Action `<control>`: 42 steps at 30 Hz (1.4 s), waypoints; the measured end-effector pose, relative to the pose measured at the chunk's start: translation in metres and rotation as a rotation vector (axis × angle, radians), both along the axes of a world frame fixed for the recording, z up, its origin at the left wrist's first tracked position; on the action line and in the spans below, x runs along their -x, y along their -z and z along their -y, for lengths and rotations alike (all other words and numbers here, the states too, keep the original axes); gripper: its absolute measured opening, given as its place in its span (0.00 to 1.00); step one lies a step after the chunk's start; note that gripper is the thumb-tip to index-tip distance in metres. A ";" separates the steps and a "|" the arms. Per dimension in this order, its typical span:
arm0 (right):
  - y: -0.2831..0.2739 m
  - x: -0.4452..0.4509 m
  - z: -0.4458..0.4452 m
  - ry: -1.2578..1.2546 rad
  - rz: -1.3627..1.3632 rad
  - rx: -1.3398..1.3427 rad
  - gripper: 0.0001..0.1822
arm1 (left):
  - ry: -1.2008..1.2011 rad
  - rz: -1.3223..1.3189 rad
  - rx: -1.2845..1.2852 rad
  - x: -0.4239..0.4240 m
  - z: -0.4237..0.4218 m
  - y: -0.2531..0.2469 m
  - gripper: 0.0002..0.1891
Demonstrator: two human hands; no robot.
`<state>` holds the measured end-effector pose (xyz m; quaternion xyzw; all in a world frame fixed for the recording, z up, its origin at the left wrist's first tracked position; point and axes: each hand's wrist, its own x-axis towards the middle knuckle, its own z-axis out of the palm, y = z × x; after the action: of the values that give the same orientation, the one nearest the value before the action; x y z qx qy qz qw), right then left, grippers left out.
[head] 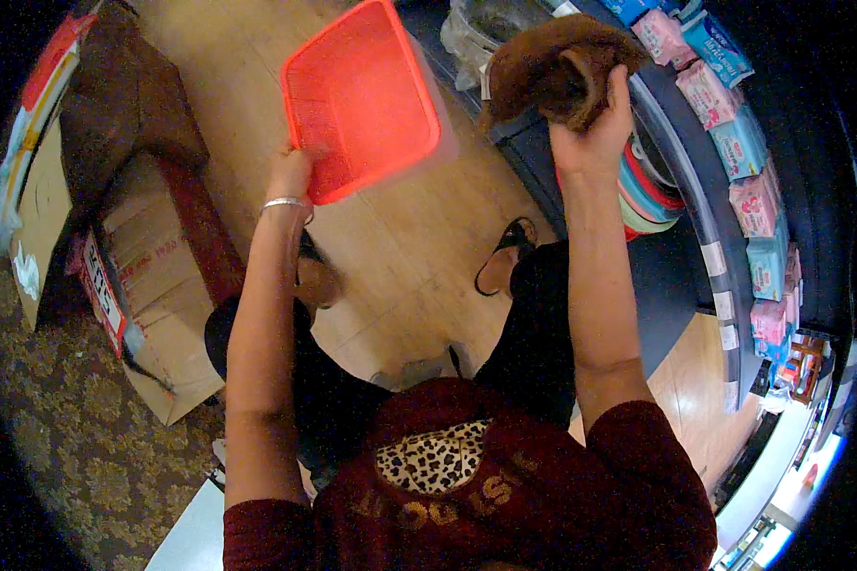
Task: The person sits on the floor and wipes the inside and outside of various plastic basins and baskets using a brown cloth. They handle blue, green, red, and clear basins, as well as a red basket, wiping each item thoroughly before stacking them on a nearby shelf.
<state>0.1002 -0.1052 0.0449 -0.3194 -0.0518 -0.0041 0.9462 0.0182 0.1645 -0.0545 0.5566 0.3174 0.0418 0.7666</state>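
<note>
My left hand (293,173) grips the near left corner of a red plastic basket (371,100), which is tilted above the floor with its open side facing me. A bracelet circles that wrist. In my right hand (596,132) is a bunched brown cloth (564,64), raised over the edge of a dark shelf; its exact kind I cannot tell. Just beyond my right wrist, a stack of colourful round plastic basins (650,196) sits on the lower shelf, partly hidden by my forearm.
A curved shelf edge with price tags (714,258) runs along the right, with packs of wipes or tissues (710,93) above it. An opened cardboard box (164,285) and a dark brown cover (121,107) stand on the left. Clear plastic wrapping (464,43) lies at the top.
</note>
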 end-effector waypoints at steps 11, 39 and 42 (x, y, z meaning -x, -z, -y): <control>0.025 0.017 -0.033 0.282 0.924 1.378 0.27 | 0.395 -0.013 0.103 0.021 0.028 -0.034 0.23; 0.006 0.014 -0.029 0.345 1.115 2.191 0.18 | 0.223 0.401 0.570 0.036 0.020 0.038 0.18; 0.067 0.015 -0.036 -0.016 0.895 1.897 0.19 | 0.125 0.449 0.676 0.020 0.024 0.041 0.18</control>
<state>0.0850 -0.0689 -0.0224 -0.8991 -0.3813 -0.0732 0.2022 -0.0020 0.1402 -0.0956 0.2685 0.1036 0.0090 0.9577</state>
